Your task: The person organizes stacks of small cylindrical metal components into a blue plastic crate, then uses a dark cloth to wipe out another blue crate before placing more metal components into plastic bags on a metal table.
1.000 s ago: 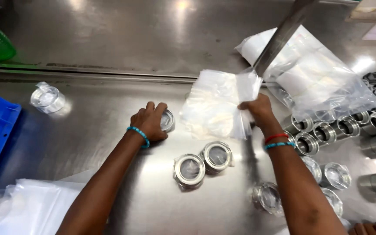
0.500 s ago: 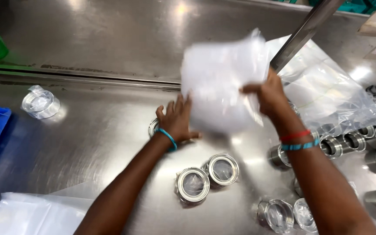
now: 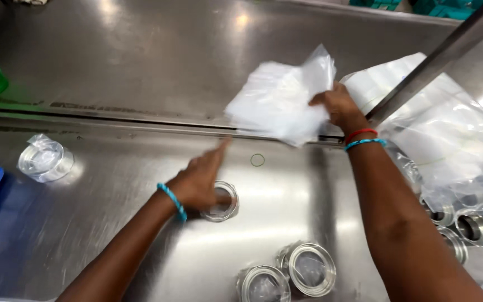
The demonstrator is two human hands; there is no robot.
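- Right hand [image 3: 336, 106] holds a clear plastic bag [image 3: 278, 103] raised above the steel worktop [image 3: 141, 67].
- Left hand [image 3: 199, 182] rests on a bagged metal ring [image 3: 222, 202], index finger extended.

Clear plastic bags [image 3: 278, 103]: a thin, translucent white bunch, crumpled and blurred, was held off the steel surface in the upper centre of the frame, pinched at its right edge.

Metal ring part [image 3: 219, 201]: a short, shiny steel cylinder, wrapped in clear film, lay flat with its open end up at centre frame, partly covered on its left side.
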